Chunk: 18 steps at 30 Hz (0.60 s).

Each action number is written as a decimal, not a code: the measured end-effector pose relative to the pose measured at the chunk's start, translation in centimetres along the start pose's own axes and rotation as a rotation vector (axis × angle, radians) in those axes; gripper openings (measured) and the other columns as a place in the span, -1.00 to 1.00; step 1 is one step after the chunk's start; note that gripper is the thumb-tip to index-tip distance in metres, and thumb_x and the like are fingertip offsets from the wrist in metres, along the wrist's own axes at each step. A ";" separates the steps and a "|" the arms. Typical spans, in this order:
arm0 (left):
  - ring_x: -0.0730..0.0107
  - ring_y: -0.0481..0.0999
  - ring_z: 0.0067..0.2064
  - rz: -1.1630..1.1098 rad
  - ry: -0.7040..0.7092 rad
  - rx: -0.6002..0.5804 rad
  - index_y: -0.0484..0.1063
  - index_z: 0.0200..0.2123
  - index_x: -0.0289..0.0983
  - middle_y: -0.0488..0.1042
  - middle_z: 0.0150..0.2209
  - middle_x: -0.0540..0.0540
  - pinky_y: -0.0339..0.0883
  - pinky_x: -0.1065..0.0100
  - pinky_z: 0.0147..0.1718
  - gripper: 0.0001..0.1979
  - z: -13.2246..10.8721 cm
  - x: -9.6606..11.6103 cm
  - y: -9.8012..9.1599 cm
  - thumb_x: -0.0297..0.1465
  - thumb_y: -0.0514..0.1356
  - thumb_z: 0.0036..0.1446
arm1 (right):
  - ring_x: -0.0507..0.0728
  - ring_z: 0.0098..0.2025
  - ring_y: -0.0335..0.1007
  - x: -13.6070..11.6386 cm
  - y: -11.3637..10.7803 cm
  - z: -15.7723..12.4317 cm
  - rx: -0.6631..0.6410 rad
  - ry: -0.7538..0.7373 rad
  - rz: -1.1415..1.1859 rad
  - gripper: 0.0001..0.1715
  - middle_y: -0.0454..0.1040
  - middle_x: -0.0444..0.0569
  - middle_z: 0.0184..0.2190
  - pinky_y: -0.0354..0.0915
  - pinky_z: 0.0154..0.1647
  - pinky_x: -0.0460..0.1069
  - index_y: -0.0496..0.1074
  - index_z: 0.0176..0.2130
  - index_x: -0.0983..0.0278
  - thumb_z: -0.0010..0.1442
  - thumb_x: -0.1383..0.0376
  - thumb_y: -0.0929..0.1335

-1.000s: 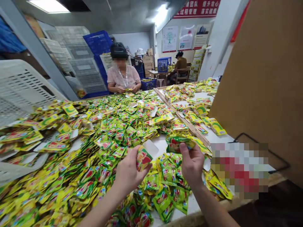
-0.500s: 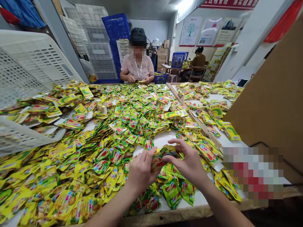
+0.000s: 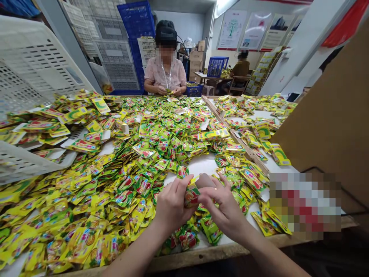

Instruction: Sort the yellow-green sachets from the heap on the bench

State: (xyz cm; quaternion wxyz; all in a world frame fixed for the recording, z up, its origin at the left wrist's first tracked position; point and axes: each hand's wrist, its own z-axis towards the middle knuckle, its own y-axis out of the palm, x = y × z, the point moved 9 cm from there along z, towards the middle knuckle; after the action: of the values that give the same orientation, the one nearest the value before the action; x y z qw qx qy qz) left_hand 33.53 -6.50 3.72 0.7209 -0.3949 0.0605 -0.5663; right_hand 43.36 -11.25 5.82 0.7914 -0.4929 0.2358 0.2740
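My left hand [image 3: 173, 202] is closed round a small printed carton [image 3: 191, 195], yellow and green with red fruit on its face. The carton's pale inner flap [image 3: 205, 181] stands up at its right end. My right hand [image 3: 223, 202] is at that open end, thumb and fingers bent and pinching by the flap. Whether a sachet is between those fingers is hidden. Under and in front of both hands lie green sachets [image 3: 144, 186] with red fruit pictures. Yellow sachets [image 3: 83, 244] with pineapple pictures heap up to the left.
A white crate [image 3: 43, 63] tips flat cartons [image 3: 83, 145] onto the table at left. A wooden strip [image 3: 250, 150] divides the table, with more cartons beyond it. A cardboard sheet [image 3: 325, 127] leans at right. Across the table sits a co-worker [image 3: 165, 73] handling small packs.
The carton has turned in my hands, and its pale flap now shows. My right hand has shifted slightly down at the carton's end. The whole view has tilted a little.
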 end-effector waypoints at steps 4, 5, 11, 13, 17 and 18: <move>0.16 0.50 -0.16 -0.129 -0.005 -0.041 0.13 0.10 -0.21 0.46 -0.16 -0.18 0.41 0.22 -0.25 -0.44 0.5 0.1 0.1 -0.12 0.16 0.09 | 0.21 -0.27 0.42 1.8 0.4 0.1 -0.033 0.180 0.181 -0.81 0.54 -0.08 -0.46 0.13 0.06 0.29 0.51 -0.45 0.18 0.03 0.12 0.43; 0.16 0.48 -0.12 -0.184 -0.045 -0.015 0.12 0.11 -0.20 0.43 -0.11 -0.19 0.39 0.20 -0.20 -0.40 0.7 -0.2 -0.3 -0.12 0.19 0.07 | 0.19 -0.31 0.43 2.6 0.0 0.2 0.039 0.244 0.295 -0.80 0.55 -0.06 -0.44 0.24 -0.03 0.23 0.51 -0.43 0.20 0.04 0.12 0.42; 0.45 0.43 -0.50 -0.744 -0.561 -0.128 0.16 0.04 -0.19 0.44 -0.32 -0.06 0.35 0.38 -0.52 -0.52 -0.1 -3.3 2.0 -0.11 0.14 0.12 | 0.11 -0.30 0.47 4.4 -0.3 -0.1 0.342 0.342 0.646 -0.58 0.52 -0.07 -0.35 0.41 -0.26 0.00 0.34 -0.15 0.19 -0.01 0.19 0.47; 0.54 0.31 -0.64 -0.900 -0.652 -0.148 0.19 -0.06 -0.20 0.36 -0.50 0.06 0.24 0.45 -0.65 -0.59 -0.7 -3.5 3.0 -0.10 0.13 0.12 | 0.10 -0.25 0.45 3.9 -0.5 -0.7 0.422 0.297 0.551 -0.43 0.46 -0.04 -0.19 0.42 -0.26 -0.02 0.27 -0.02 0.15 -0.02 0.22 0.47; 0.51 0.33 -0.62 -0.907 -0.675 -0.195 0.19 -0.07 -0.20 0.34 -0.53 0.09 0.23 0.46 -0.64 -0.60 -1.1 -3.9 3.8 -0.09 0.12 0.13 | 0.01 -0.45 0.38 5.2 -0.3 -0.6 0.387 0.348 0.469 -0.13 0.34 0.04 -0.02 0.39 -0.53 -0.08 0.14 0.15 0.11 -0.09 0.24 0.49; 0.49 0.37 -0.56 -0.873 -0.648 -0.223 0.17 -0.02 -0.21 0.37 -0.48 0.05 0.28 0.44 -0.58 -0.58 -0.9 -3.9 3.8 -0.10 0.09 0.15 | -0.01 -0.50 0.35 6.2 -0.2 0.1 0.294 0.402 0.477 -0.13 0.37 0.05 -0.04 0.36 -0.59 -0.08 0.17 0.14 0.13 -0.12 0.25 0.50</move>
State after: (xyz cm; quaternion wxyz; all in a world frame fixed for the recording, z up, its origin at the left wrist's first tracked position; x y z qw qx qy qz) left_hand 34.61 -3.42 -0.77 0.3549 -0.6113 -0.2740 -0.6522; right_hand 48.13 -9.98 1.99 0.7054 -0.3486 0.5326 0.3118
